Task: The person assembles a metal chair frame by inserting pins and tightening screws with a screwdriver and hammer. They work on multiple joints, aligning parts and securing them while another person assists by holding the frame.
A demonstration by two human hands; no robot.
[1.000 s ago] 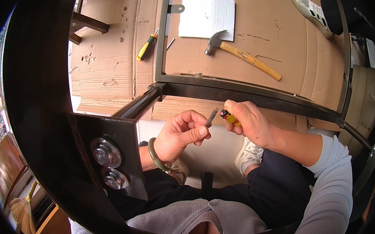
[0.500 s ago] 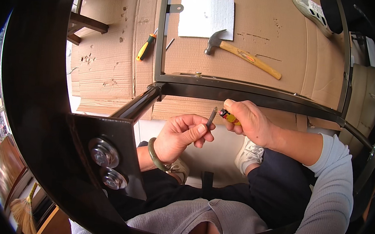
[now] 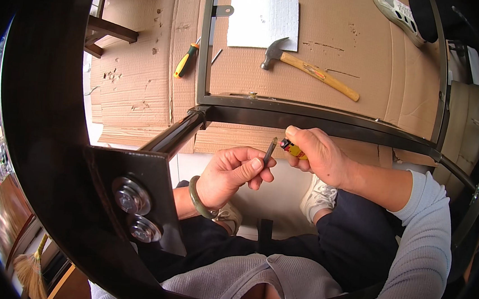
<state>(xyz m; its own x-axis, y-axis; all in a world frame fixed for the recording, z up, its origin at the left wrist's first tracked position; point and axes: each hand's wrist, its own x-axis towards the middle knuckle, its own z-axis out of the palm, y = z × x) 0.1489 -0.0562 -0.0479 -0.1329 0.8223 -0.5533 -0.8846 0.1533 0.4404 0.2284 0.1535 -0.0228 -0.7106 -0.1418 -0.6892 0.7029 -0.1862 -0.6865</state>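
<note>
Between the thumb and fingers of my left hand (image 3: 231, 174) a short, thin dark rod (image 3: 269, 152) is pinched. It points up at a tilt, and its tip looks paler; its exact kind does not show. My right hand (image 3: 320, 156) is closed around a yellow lighter (image 3: 294, 149) with a dark and red top end. That top end is close beside the rod's tip, and the thumb rests near it. No flame can be made out. Both hands are in front of the black metal frame's crossbar (image 3: 309, 123).
Beyond the crossbar, cardboard (image 3: 339, 22) carries a claw hammer (image 3: 313, 71), a white foam sheet (image 3: 263, 22) and a yellow-black screwdriver (image 3: 186, 61). A bolted black plate (image 3: 159, 199) stands close at left. At the far right is another person's shoe (image 3: 399, 16).
Almost nothing differs. The rod's tip has shifted very slightly, while both hands keep their hold and place.
</note>
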